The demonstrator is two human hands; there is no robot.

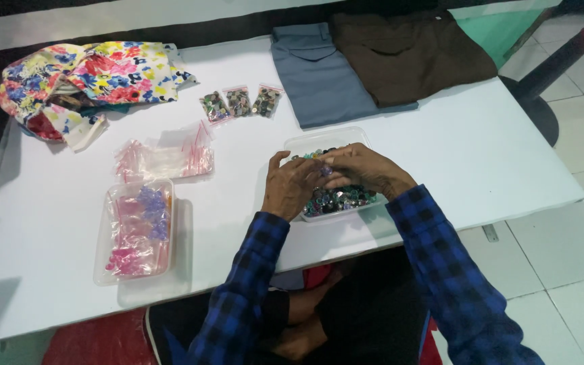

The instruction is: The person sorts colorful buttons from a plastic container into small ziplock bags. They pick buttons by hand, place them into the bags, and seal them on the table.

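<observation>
1. Both hands are over the clear tub of mixed buttons [336, 200], centre of the desk [481, 155], just in front of the person.
2. Left hand [290, 186]: fingers curled narrow toward the right hand, thumb up. Looks like it steadies a small clear bag, but I cannot tell for sure, too small.
3. Right hand [366, 169]: fingertips pinched together against the left, over the tub. Probably on a button or two; the item itself is hidden.
4. Done, as far as it shows: three small filled bags [240, 103] lie in a row at 11 o'clock from the tub.
5. Left: the tub looks well stocked, and a pile of empty zip bags [167, 159] sits at 9 o'clock. Judging from that, early stage.
6. Second tub with pink and purple pieces [136, 230] at 8 o'clock, untouched.
7. Others: floral cloth [89, 74] at 10 o'clock, folded grey and brown clothes [373, 61] at 12–1 o'clock.
</observation>
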